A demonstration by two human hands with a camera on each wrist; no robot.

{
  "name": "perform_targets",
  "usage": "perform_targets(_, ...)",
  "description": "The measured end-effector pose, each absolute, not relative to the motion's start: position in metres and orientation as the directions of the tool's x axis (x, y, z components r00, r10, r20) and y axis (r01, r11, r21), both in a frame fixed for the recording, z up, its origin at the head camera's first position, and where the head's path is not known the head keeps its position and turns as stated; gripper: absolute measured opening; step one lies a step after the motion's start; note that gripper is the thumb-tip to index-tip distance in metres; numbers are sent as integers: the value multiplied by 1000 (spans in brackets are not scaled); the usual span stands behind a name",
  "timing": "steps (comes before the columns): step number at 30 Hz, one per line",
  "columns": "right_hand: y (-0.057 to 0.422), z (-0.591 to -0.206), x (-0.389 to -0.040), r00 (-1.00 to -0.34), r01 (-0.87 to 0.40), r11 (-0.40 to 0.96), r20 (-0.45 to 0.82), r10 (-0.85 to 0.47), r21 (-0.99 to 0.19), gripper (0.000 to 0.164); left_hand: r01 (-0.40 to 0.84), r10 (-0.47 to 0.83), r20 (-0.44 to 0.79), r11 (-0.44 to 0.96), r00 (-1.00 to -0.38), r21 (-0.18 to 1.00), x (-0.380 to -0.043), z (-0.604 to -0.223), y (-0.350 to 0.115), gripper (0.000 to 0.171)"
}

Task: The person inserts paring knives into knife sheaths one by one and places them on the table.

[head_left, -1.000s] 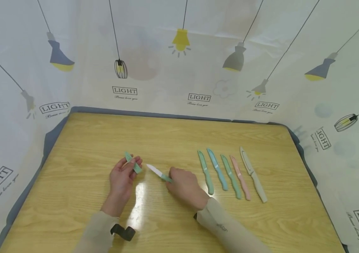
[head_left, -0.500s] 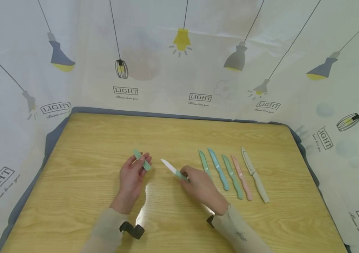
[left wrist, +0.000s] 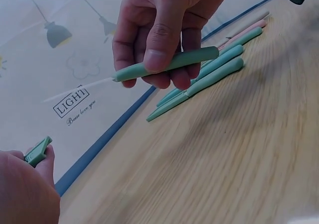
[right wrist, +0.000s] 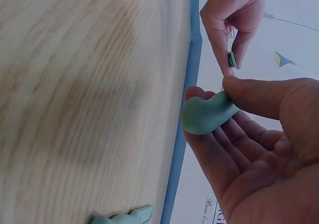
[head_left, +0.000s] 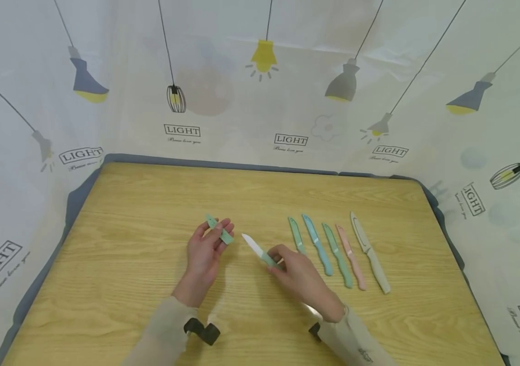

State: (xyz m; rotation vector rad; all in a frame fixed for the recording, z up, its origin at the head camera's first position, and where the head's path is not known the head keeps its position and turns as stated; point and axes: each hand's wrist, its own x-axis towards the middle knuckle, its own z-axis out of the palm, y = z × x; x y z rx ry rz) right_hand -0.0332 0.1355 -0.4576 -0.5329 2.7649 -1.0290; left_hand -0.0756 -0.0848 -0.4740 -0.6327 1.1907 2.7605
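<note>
My left hand (head_left: 202, 254) pinches a light green knife sheath (head_left: 219, 230) between thumb and fingers, its open end toward the right. In my right hand (head_left: 303, 274) is a small knife with a white blade (head_left: 251, 244) and a light green handle (head_left: 269, 260). The blade's tip points at the sheath, a short gap apart. In the left wrist view, the right thumb lies along the knife handle (left wrist: 169, 64), fingers behind it. From the right wrist, the handle's rounded end (right wrist: 199, 117) faces the camera, and the sheath (right wrist: 231, 59) shows small in the left hand beyond.
Right of the hands lies a row of sheathed knives: a green knife (head_left: 295, 231) partly behind the right hand, a blue knife (head_left: 318, 246), another green knife (head_left: 338, 256), a pink knife (head_left: 352, 259) and a longer cream knife (head_left: 370, 254). A patterned curtain (head_left: 241, 117) encloses the wooden table (head_left: 150, 203).
Both hands have shifted right across the table, the left one further over the last half second, so blade tip and sheath are closer. The right hand now overlaps the nearest green knife.
</note>
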Motion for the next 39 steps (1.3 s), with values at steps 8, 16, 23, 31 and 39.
perform_targets(8, 141, -461, -32, -929, -236, 649, -28, -369, -723, 25, -236, -83, -399, -690, -913, 684, -78, -472, -75, 50)
perform_targets(16, 145, -463, -32, -930, -255, 624, 12, -366, -739, 24, -236, -49, -378, -705, -924, 669, -78, -465, -70, 25)
perform_targets(23, 147, -466, -32, -934, -268, 637, 32, -356, -723, 24, -261, 38, -346, -735, -937, 625, -79, -461, -68, 10)
perform_targets(31, 150, -463, -31, -942, -243, 659, 10, -336, -712, 23, -304, 137, -322, -773, -937, 557, -78, -461, -68, 52)
perform_targets(39, 152, -456, -29, -947, -240, 684, 11, -321, -688, 22, -299, 175, -260, -753, -950, 586, -79, -460, -70, 49)
